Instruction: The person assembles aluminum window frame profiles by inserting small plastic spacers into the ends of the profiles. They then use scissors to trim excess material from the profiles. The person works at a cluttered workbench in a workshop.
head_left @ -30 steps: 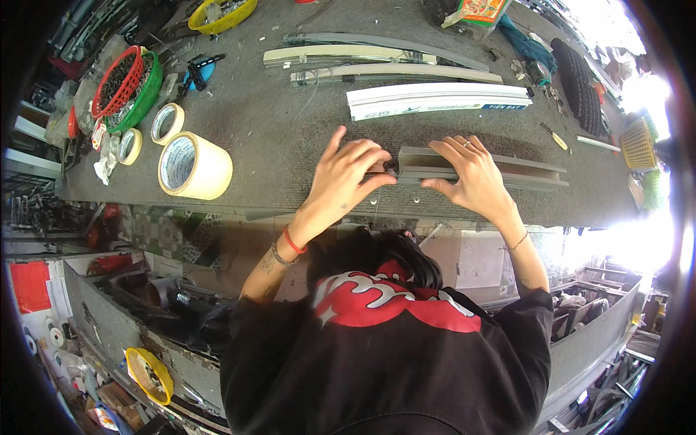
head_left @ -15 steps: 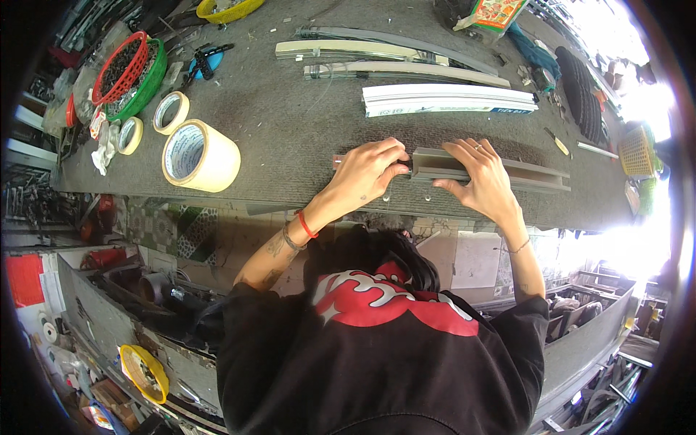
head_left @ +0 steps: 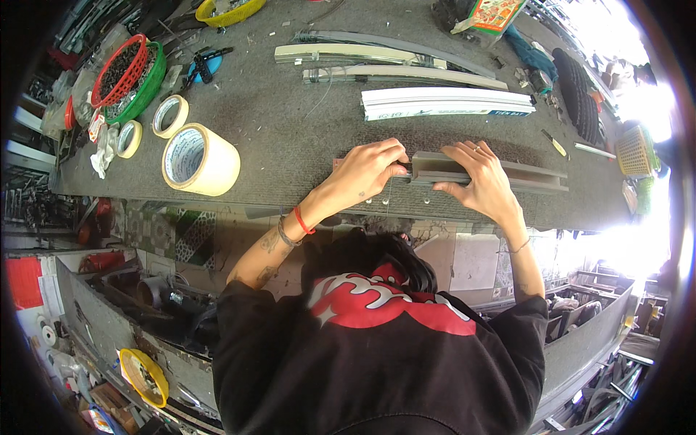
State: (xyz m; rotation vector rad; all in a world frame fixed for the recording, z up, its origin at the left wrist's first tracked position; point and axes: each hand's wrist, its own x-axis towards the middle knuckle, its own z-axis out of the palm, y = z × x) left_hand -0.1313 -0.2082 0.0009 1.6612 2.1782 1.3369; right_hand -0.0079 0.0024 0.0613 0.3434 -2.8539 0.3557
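A long grey metal channel profile lies lengthwise along the near side of the workbench. My right hand is closed around it near its left end, fingers over the far wall and thumb on the near side. At that left end, my left hand pinches with thumb and fingertips. What sits in the pinch is mostly hidden; a small dark bit shows between the fingertips and the channel. A reddish-brown piece peeks out to the left of this hand.
Beyond my hands lie a white profile bundle and several cream and grey strips. Tape rolls stand at the left, near red and green baskets. A yellow-handled knife rests at the right.
My left hand has shifted very slightly at the channel's end, its fingertips still pinched. The right hand keeps its grip, and the channel has barely moved.
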